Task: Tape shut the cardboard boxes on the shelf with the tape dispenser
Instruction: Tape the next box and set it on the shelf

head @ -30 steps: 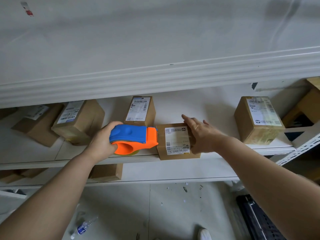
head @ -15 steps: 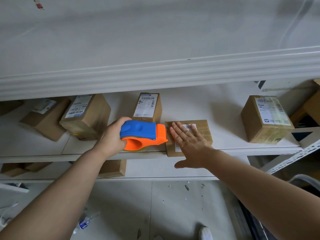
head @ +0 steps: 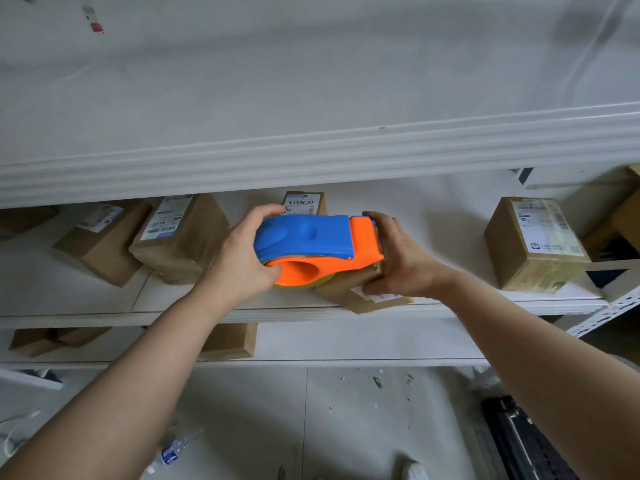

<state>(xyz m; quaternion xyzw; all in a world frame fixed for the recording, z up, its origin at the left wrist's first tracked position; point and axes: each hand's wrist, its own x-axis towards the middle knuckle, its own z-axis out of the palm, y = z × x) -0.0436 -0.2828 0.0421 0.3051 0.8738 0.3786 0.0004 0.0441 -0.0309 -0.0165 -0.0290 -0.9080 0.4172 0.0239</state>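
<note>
Left hand (head: 239,258) grip: fingers wrapped tight round the blue handle of the tape dispenser (head: 311,247). Right hand (head: 401,261) grip: curled round the 3 o'clock end of the cardboard box (head: 349,289), thumb on its label, fingertips by the orange nose. Dispenser long axis runs 9-to-3 with the orange end pointing to 3 o'clock, lying on top of that box. Box sits skewed at the shelf (head: 207,306) front edge, one corner overhanging. Rear box (head: 304,200) just behind at 12 o'clock; far box (head: 533,244) well apart at 3.
</note>
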